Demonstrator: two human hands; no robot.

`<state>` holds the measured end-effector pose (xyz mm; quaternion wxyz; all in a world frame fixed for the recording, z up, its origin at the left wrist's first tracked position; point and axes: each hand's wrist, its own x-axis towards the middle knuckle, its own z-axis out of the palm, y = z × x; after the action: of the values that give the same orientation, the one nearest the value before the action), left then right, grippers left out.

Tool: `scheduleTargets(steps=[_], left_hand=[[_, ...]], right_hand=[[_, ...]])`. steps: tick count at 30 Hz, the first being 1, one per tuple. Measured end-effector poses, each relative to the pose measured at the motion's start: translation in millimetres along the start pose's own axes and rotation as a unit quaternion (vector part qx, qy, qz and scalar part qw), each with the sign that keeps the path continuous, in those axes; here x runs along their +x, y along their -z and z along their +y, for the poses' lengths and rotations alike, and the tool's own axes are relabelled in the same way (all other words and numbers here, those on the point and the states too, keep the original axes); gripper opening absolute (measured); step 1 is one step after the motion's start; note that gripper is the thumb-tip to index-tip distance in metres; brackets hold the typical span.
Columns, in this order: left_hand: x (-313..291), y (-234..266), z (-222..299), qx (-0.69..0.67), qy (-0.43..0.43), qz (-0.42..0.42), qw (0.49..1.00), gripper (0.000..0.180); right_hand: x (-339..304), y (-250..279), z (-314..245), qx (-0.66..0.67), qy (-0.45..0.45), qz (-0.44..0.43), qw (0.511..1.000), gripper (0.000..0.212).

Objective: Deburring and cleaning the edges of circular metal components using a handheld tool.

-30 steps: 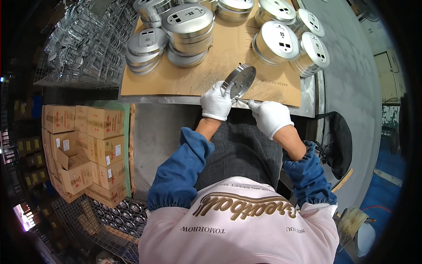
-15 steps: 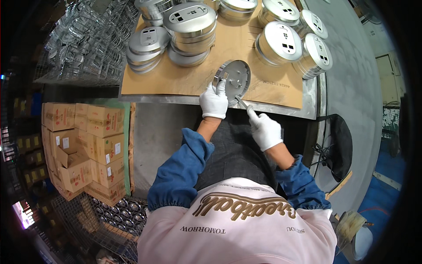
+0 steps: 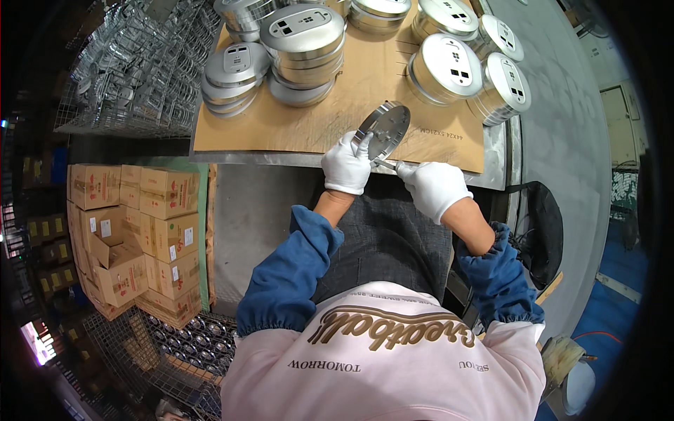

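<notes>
My left hand (image 3: 347,164), in a white glove, grips the near-left rim of a round metal cover (image 3: 390,132). The cover is tilted, with its hollow inner side turned up and small raised parts showing inside. My right hand (image 3: 437,186), also gloved, is closed on a slim metal hand tool (image 3: 384,164). The tool's tip reaches the cover's near edge beside my left fingers; its exact kind I cannot make out. Both hands are at the front edge of the table, over my lap.
Stacks of round silver covers (image 3: 302,35) stand on a cardboard sheet (image 3: 274,133) covering the metal table. More stacks (image 3: 449,67) stand at the right. Wire baskets of metal parts (image 3: 140,70) are at the far left, above piled cartons (image 3: 168,193). A black bag (image 3: 540,224) hangs at right.
The cover has turned and tipped, shifting slightly right, so its side wall shows more. My right hand has moved a little right and rotated, with the tool lying flatter.
</notes>
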<state>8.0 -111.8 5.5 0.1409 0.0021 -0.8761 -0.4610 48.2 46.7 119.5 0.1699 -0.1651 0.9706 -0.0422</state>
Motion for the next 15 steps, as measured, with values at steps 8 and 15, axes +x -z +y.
scheduleTargets(steps=[8,15], left_hand=[[-4,-2,-4,-0.037,-0.097,0.038,0.994,0.022],[-6,-7,-6,-0.061,-0.016,0.013,0.998,0.017]], right_hand=[[40,40,1,0.012,0.011,-0.15,0.989,0.015],[28,26,0,0.011,-0.031,-0.144,0.989,0.018]])
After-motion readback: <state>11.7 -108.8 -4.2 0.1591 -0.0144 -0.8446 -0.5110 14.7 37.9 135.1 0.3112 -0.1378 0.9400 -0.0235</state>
